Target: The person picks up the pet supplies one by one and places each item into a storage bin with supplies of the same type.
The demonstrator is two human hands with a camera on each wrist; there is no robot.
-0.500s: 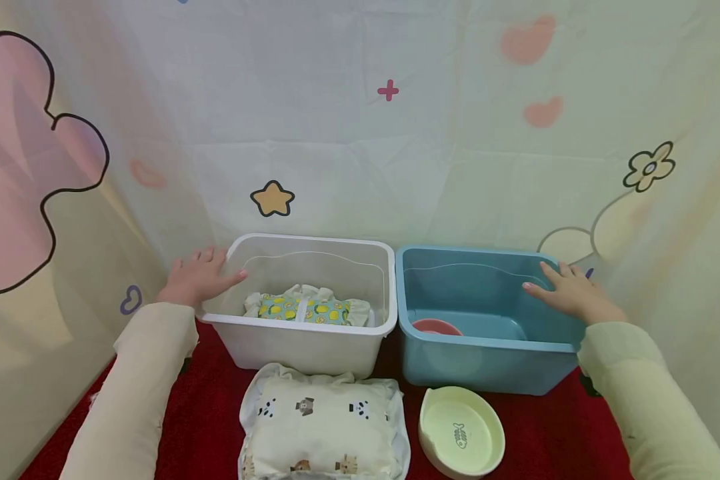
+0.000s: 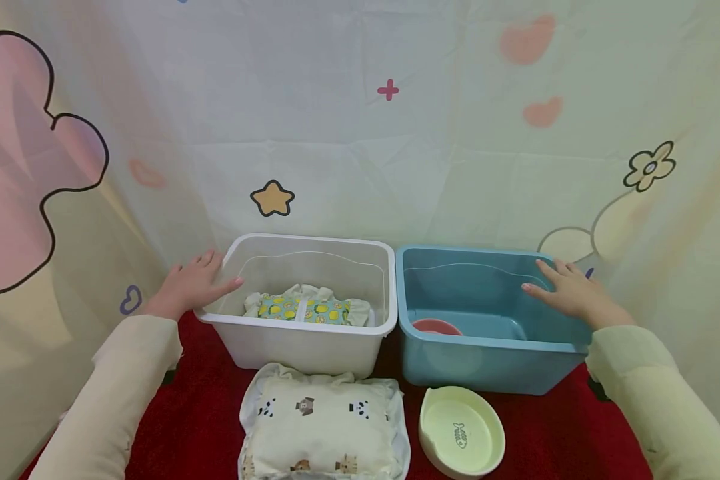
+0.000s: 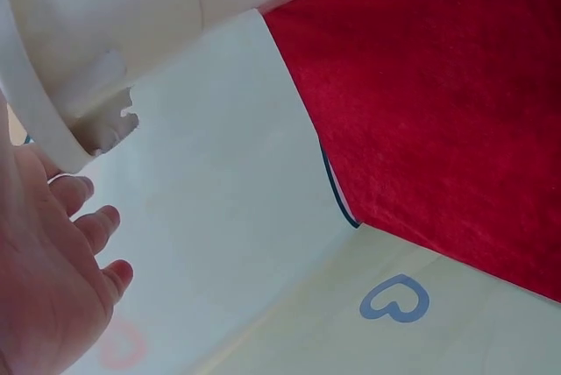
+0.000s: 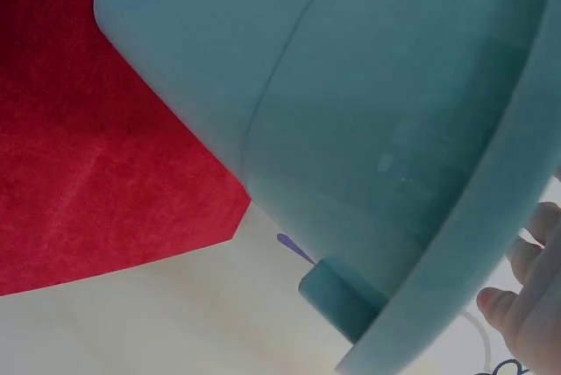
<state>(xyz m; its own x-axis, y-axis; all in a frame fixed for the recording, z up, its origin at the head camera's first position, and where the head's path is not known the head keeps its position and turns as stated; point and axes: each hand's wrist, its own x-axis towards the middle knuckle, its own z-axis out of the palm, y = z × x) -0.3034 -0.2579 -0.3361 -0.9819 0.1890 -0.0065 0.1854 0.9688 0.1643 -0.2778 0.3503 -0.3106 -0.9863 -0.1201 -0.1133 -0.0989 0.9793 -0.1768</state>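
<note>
My left hand is at the left end of the white bin, fingers spread and thumb reaching over the rim. In the left wrist view its fingers are loosely bent beside that rim. A lemon-print cushion with a ruffled edge lies inside the white bin. At the right end of the blue bin is my right hand, its fingers spread over the rim. The right wrist view catches only some fingertips past the rim. A pink round object sits in the blue bin, partly hidden by the front wall.
In front of the white bin lies a cream ruffled pillow with animal prints. A pale yellow bowl stands right of it. Red cloth covers the surface, and a printed curtain hangs close behind the bins.
The left hand and forearm have shifted slightly outward to the left. My right forearm has moved a little to the right. Bins, pillow and bowl stay in place.
</note>
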